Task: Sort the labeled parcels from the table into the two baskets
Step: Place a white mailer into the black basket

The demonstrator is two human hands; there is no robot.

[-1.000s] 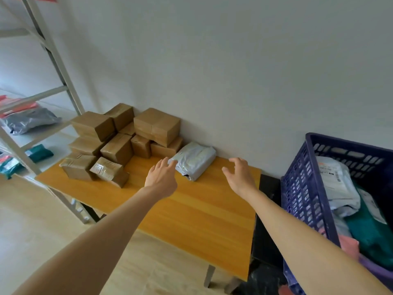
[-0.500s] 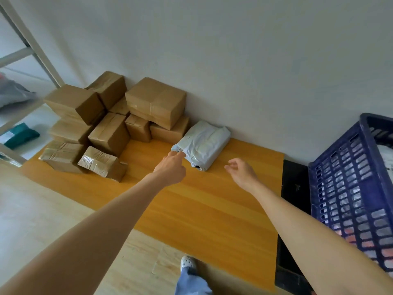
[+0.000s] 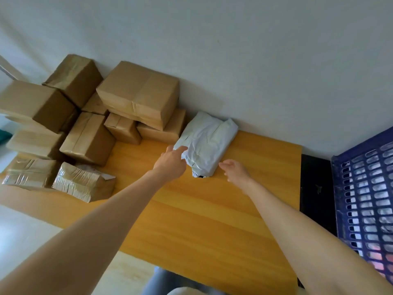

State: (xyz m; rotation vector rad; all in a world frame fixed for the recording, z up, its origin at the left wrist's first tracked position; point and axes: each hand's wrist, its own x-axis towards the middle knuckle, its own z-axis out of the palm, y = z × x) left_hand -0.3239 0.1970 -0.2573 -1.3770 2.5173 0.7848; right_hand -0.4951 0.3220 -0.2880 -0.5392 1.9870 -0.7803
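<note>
Starting at the left, taped cardboard boxes (image 3: 136,92) stood piled against the wall on the wooden table (image 3: 202,220). Right of them the left hand (image 3: 171,161) was open, fingers straight, touching the left edge of the grey mailer bag (image 3: 207,143) and holding nothing. The bag lay flat on the table by the wall, just right of the boxes. The right hand (image 3: 236,171) hovered loosely spread just beside the bag's near corner, apart from it. The pickup would likely go best with both hands sliding under opposite edges, since the film looked slack and slippery. The bag was pale, wrinkled and folded over, with no label showing on top, so it probably needed turning before choosing the blue basket (image 3: 365,188) at far right
</note>
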